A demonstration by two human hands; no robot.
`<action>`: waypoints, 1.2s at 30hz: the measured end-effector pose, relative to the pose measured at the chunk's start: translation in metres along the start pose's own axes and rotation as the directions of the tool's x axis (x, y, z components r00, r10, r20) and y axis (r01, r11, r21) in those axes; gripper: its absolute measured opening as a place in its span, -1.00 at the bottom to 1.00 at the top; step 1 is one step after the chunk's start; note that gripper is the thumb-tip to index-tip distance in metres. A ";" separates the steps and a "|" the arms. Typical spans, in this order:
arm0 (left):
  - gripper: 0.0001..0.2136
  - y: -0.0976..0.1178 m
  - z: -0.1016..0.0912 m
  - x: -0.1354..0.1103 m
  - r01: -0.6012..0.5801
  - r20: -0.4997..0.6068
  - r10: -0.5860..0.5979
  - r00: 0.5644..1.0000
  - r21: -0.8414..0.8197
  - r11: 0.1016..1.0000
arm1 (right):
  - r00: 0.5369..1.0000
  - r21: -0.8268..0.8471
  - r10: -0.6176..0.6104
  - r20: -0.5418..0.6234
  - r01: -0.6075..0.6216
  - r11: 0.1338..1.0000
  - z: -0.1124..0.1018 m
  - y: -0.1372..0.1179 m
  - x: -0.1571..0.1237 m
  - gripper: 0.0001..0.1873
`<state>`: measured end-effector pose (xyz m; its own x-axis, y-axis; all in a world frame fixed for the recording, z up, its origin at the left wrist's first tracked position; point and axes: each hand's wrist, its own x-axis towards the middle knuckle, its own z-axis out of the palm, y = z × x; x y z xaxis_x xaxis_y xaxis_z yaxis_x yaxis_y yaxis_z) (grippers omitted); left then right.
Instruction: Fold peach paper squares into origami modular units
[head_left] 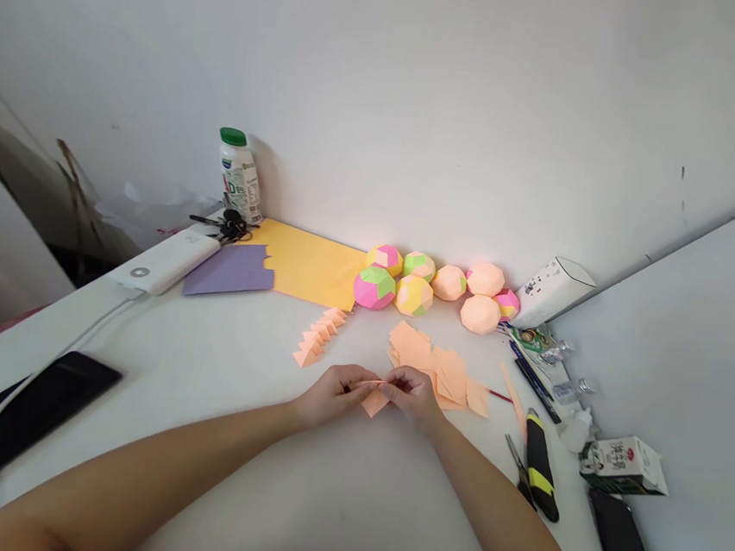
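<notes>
Between my two hands is a small piece of orange paper [375,400], its pointed lower corner hanging below the fingers. My left hand [338,391] pinches its left side with thumb and fingers. On the opposite side my right hand [413,393] pinches it too, thumb and fingertips meeting near the upper edge. Just behind my right hand lies a loose pile of flat orange paper pieces [452,375]. A row of folded orange paper units [319,338] stands beyond my left hand. My fingers hide the upper part of the held paper.
Several faceted paper balls [414,295] sit along the wall. Yellow card [317,262] and purple card [230,271] lie back left, near a bottle [240,177] and a white power strip [170,263]. Scissors [522,474], a cutter knife [541,465] and a milk carton [623,465] are at right.
</notes>
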<state>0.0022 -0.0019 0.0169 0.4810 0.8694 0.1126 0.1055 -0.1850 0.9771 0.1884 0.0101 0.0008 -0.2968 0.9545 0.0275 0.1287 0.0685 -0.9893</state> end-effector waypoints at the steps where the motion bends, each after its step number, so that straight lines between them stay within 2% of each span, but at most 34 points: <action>1: -0.69 0.000 0.000 0.000 -0.004 -0.001 0.004 1.000 0.003 1.000 | 1.000 -0.003 -0.001 -0.001 0.001 1.000 0.000 0.000 0.000 -0.80; 21: -0.68 -0.004 0.000 0.000 -0.028 -0.033 0.030 0.999 0.080 0.996 | 0.998 0.033 0.035 -0.050 -0.034 0.999 0.000 0.006 0.002 -0.80; 36: -0.69 -0.004 -0.001 0.000 0.001 -0.028 0.002 1.000 0.106 0.994 | 1.000 -0.006 -0.028 -0.002 0.028 1.000 0.000 0.002 0.000 -0.84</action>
<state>0.0008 -0.0003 0.0131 0.4565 0.8817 0.1196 0.1979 -0.2317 0.9524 0.1889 0.0105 -0.0012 -0.2985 0.9528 0.0559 0.1263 0.0975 -0.9872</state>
